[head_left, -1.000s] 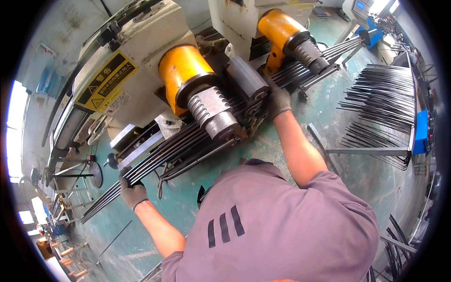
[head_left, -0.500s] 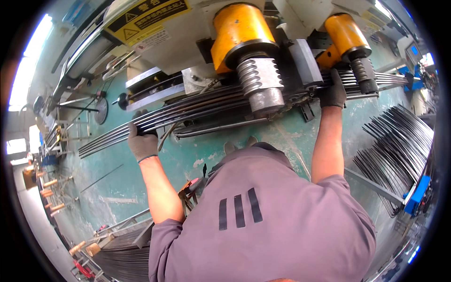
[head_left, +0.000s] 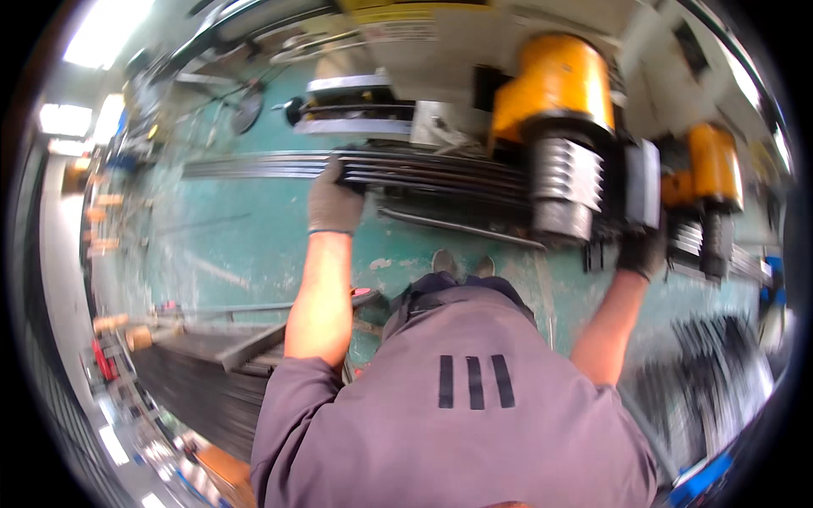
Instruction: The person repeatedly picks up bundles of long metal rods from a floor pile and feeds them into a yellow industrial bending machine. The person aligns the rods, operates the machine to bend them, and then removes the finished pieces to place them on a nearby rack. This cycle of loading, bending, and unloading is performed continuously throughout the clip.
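Observation:
A bundle of several long, thin metal rods (head_left: 254, 165) runs crosswise in front of me and passes behind the ribbed metal post (head_left: 566, 182) of a machine. My left hand (head_left: 336, 201), in a grey-brown glove, is closed round the bundle left of the machine, and the rod ends stick out beyond it. In a dark glove, my right hand (head_left: 641, 252) is at the rods just below a grey metal block (head_left: 644, 182). Its fingers are partly hidden and blurred, but it appears closed on them.
Two orange cylinders (head_left: 566, 80) (head_left: 716, 165) stand over the rods on the machine. A single bar (head_left: 457, 227) lies on the near side of the bundle. Stacks of dark rods rest on racks at lower left (head_left: 199, 372) and lower right (head_left: 703, 389). The floor (head_left: 246, 254) is green.
My view has turned, so the machine and rods stand further right and the bundle lies more level. My right hand now sits lower, below the grey block. My left hand stays on the rods.

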`<state>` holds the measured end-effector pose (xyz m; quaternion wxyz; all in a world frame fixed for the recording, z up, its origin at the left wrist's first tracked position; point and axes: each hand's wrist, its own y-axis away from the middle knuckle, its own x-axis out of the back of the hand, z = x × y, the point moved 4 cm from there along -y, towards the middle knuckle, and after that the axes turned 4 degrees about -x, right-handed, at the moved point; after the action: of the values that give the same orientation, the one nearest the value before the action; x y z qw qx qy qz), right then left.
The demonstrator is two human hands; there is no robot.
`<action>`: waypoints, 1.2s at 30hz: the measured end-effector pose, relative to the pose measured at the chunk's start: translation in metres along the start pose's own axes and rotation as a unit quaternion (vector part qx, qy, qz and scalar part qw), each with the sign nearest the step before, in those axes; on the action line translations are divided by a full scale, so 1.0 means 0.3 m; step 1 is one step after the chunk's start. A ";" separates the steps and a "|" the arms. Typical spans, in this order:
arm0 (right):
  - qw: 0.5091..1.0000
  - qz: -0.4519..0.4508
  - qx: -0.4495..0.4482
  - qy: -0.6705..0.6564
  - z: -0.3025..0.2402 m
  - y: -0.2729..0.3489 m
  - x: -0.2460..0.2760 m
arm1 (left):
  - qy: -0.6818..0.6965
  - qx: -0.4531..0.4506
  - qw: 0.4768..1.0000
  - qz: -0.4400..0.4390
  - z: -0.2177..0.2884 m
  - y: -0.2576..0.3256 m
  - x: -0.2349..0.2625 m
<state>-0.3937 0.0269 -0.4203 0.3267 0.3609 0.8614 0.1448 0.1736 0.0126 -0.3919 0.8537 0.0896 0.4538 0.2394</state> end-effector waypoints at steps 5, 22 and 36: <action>0.944 -0.042 0.122 0.304 -0.104 -0.248 0.257 | 0.039 -0.062 0.996 0.054 0.120 -0.027 0.044; 0.959 0.195 -0.205 0.005 0.453 0.125 0.477 | -0.003 -0.230 0.964 0.135 1.169 -0.479 0.693; 0.938 0.172 -0.210 0.214 0.611 0.420 0.539 | -0.043 -0.030 0.941 -0.335 1.390 -0.627 0.937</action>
<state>-0.2901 0.2333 -0.5697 0.1729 0.3870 0.7858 0.4505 0.7091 0.0135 -0.4287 0.9056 -0.0831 0.4126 -0.0515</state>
